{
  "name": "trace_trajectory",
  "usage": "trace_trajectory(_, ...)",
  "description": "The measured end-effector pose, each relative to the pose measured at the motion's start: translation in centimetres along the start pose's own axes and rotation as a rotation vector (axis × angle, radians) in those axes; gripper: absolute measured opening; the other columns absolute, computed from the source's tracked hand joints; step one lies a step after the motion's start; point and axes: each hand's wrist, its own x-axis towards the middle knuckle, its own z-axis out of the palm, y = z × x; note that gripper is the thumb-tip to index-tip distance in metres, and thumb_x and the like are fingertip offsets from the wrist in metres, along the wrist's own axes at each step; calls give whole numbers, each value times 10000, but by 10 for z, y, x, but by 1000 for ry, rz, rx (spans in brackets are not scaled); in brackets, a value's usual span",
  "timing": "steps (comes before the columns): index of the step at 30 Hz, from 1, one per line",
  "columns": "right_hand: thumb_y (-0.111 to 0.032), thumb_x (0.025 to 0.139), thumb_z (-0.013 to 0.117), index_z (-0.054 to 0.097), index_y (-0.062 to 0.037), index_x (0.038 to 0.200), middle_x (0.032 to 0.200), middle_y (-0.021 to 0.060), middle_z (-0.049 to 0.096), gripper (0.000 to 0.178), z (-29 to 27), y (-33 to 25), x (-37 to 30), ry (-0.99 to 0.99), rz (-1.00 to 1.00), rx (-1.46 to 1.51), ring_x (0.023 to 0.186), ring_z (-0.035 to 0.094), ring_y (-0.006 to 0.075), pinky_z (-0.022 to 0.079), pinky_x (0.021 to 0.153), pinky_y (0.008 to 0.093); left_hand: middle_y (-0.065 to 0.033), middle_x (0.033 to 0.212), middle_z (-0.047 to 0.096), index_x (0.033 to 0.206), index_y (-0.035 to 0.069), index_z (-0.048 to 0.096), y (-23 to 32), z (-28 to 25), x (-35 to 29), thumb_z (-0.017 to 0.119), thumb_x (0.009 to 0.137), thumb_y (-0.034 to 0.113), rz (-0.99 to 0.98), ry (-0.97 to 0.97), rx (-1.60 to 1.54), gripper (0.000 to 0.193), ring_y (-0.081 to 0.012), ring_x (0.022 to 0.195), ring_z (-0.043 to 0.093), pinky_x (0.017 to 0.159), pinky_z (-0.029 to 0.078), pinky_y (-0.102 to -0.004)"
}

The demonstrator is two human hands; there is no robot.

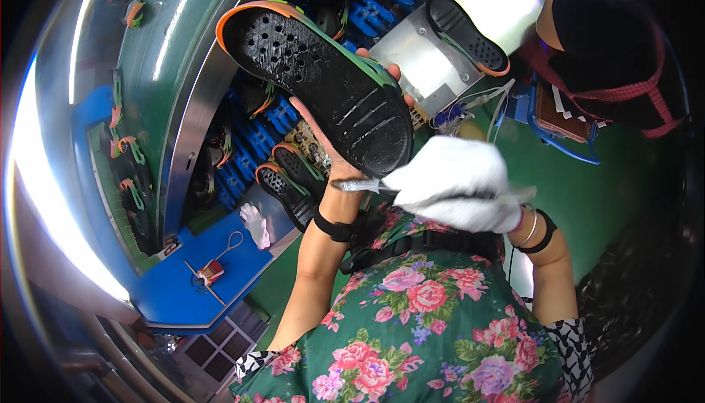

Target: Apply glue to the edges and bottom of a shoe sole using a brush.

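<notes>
A black shoe sole [341, 94] with an orange and green rim, small round holes and a wet-looking sheen tilts up before me. My bare left hand [336, 159] grips it from underneath, fingertips showing past its right edge. A white glove covers my right hand [459, 182], which is closed round a slim brush [358, 185]. The brush's pale tip lies by the sole's near end, over my left wrist; I cannot tell whether it touches the sole. Its clear handle end sticks out past the glove.
Two similar soles [294, 182] lie below left, beside blue racks [257, 142]. Another sole [470, 36] rests on a metal plate [418, 65]. A green conveyor [172, 43] carries soles at left. A blue table [242, 271] holds a glove. Another person [609, 43] is at upper right.
</notes>
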Motion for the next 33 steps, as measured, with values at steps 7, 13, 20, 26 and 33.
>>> trace_trajectory(7, -33, 788, 831, 791, -78, 966, 1014, 97, 778, 188, 10, 5, -6, 1, -106, -183, 852, 737, 252, 580, 742, 354, -213, 1468, 511, 1557, 17, 333, 27, -29, -6, 493, 826, 890, -153, -25, 223, 1149, -488, 1256, 581, 995, 540, -609)
trace_trajectory(13, -38, 796, 828, 791, -63, 1006, 1026, 111, 774, 215, 1, 15, -2, 12, -49, -131, 869, 736, 246, 585, 762, 365, -217, 1622, 320, 1618, 34, 218, 32, -25, -14, 625, 808, 799, -250, -15, 148, 1186, -557, 1315, 501, 1069, 502, -602)
trace_trajectory(20, -49, 755, 847, 808, -108, 958, 949, 82, 789, 215, 3, -1, 6, -149, 126, 93, 820, 746, 243, 593, 730, 347, -278, 1603, 345, 1603, 52, 312, 39, -33, -15, 697, 759, 756, -369, -21, 0, 1164, -553, 1329, 494, 1151, 401, -636)
trace_trajectory(26, -59, 795, 772, 770, -125, 1147, 1111, 77, 766, 358, 11, 11, -3, -173, -252, -405, 903, 723, 238, 594, 736, 351, -293, 1529, 428, 1582, 25, 329, 52, -17, -14, 634, 818, 748, -428, 134, 332, 1095, -537, 1190, 585, 1000, 510, -616)
trace_trajectory(33, -91, 799, 806, 793, -138, 1074, 1084, 55, 777, 279, 0, 5, 4, -187, -167, -161, 902, 728, 246, 591, 741, 345, -280, 1451, 553, 1496, -3, 486, 66, -30, -25, 626, 900, 539, -519, 294, 325, 818, -480, 1232, 617, 1086, 477, -610)
